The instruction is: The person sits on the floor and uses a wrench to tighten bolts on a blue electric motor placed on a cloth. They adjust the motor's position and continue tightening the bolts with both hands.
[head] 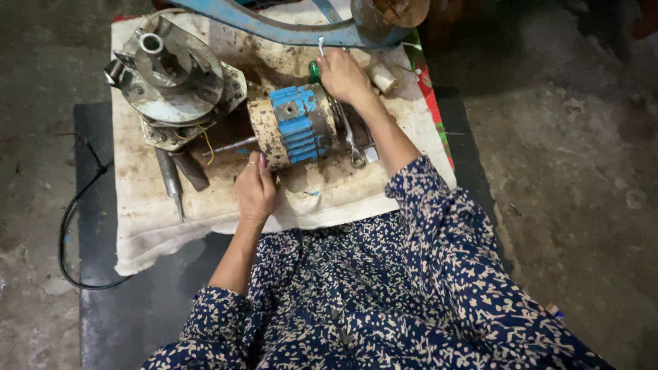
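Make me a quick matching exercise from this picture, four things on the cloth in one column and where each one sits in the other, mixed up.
Things:
1. blue finned motor body
2. round metal end plate
3. combination wrench
4. metal punch

Places:
A. far left of the cloth, beyond the left hand
B. between the two hands
C. near left of the cloth, below the end plate
D. just right of the motor body, under the right forearm

Pairs: 1-B, 2-A, 3-D, 4-C
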